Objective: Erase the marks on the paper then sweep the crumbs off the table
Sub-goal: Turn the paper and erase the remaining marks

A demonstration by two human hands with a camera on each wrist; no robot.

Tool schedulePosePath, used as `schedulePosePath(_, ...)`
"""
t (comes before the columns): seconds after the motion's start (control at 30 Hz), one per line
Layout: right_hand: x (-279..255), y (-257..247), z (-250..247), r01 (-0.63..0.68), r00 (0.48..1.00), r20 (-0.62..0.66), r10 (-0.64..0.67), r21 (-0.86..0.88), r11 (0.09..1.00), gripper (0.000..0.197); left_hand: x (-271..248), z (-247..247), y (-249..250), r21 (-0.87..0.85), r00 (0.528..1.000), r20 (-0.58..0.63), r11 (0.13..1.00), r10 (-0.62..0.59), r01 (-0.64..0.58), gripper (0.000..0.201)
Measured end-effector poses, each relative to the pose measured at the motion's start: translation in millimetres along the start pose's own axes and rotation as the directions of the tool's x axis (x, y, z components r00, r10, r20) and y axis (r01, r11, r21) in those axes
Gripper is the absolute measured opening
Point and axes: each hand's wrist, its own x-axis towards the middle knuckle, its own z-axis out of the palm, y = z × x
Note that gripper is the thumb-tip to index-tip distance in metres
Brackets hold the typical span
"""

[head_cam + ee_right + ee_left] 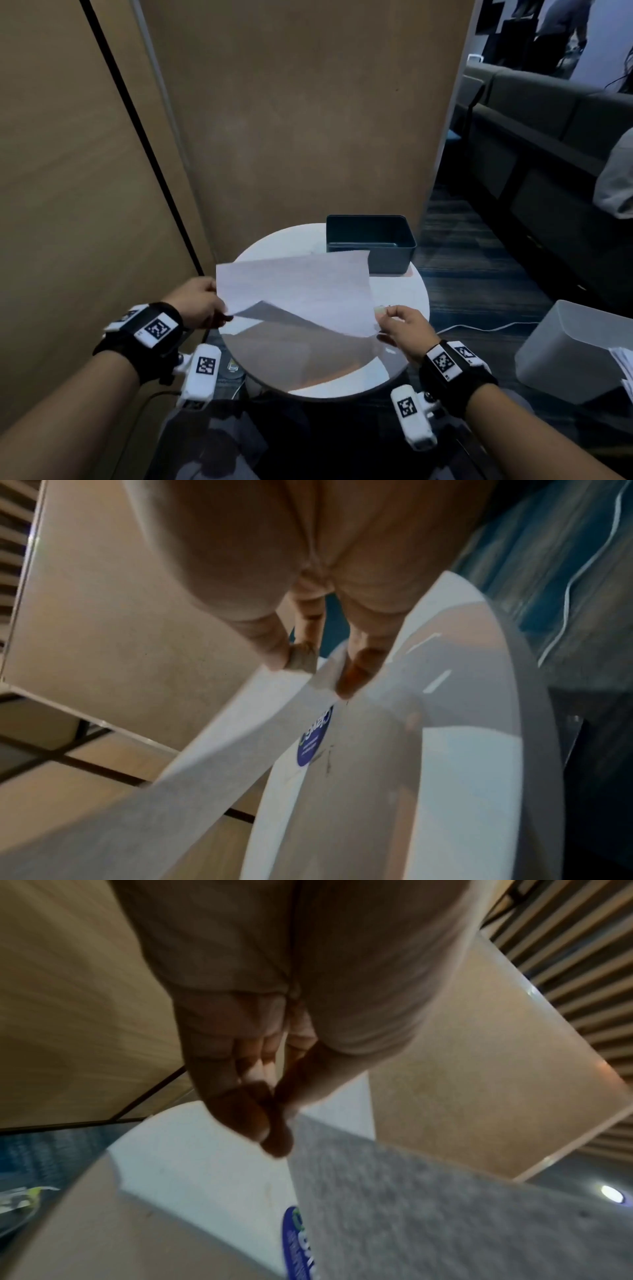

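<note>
A white sheet of paper (pixel 298 291) hangs tilted above the round white table (pixel 404 294), its far edge reaching the dark box. My left hand (pixel 221 310) pinches the sheet's left edge between thumb and fingers (pixel 270 1123); the sheet's grey underside (pixel 445 1218) fills the left wrist view. At the sheet's right edge, my right hand (pixel 383 317) pinches a small pale eraser (pixel 379 309). The right wrist view shows the eraser (pixel 303 660) between thumb and forefinger, with the paper (pixel 205 750) running away just below it. Any marks on the sheet are too faint to make out.
A dark rectangular box (pixel 370 243) stands on the table's far right. A blue round sticker (pixel 313 739) and thin dark specks (pixel 329 761) lie on the tabletop (pixel 462 777). Wooden panels close off the left and back. A white bin (pixel 575 356) and cable (pixel 479 327) are on the floor at right.
</note>
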Motion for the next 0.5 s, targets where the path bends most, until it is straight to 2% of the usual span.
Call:
schedulePosePath(0.07, 3, -2, -9, 0.043, 0.994, -0.087, -0.064, -0.227, 0.973, 0.019, 3, 13, -16, 0.090, 0.996, 0.081, 0.996, -0.037, 0.029, 0.031)
schedulePosePath(0.17, 4, -10, -17, 0.091, 0.978, -0.116, -0.174, -0.514, 0.853, 0.021, 4, 34, -31, 0.227, 0.985, 0.143, 0.972, -0.097, 0.063, 0.048)
schedulePosePath(0.27, 1, -14, -16, 0.072, 0.977, -0.104, -0.184, -0.656, 0.752, 0.018, 1, 56, -32, 0.227, 0.994, 0.094, 0.973, -0.053, 0.030, 0.038)
schedulePosePath(0.33, -2, -14, -12, 0.111, 0.979, -0.039, -0.201, -0.721, 0.684, 0.017, 2, 70, -30, 0.166, 0.997, 0.063, 0.985, -0.049, 0.038, 0.033)
schedulePosePath(0.37, -5, -14, -7, 0.149, 0.976, 0.012, -0.217, -0.764, 0.628, 0.016, 2, 76, -30, 0.135, 0.997, 0.051, 0.990, -0.054, 0.047, 0.034)
schedulePosePath(0.43, -12, -12, 3, 0.206, 0.964, 0.097, -0.249, -0.864, 0.460, 0.015, 1, 87, -30, 0.104, 0.997, 0.029, 0.992, -0.069, 0.066, 0.037)
schedulePosePath(0.5, -19, -9, 13, 0.236, 0.949, 0.148, -0.277, -0.918, 0.318, 0.022, -4, 98, -29, 0.094, 0.996, 0.037, 0.993, -0.078, 0.074, 0.041)
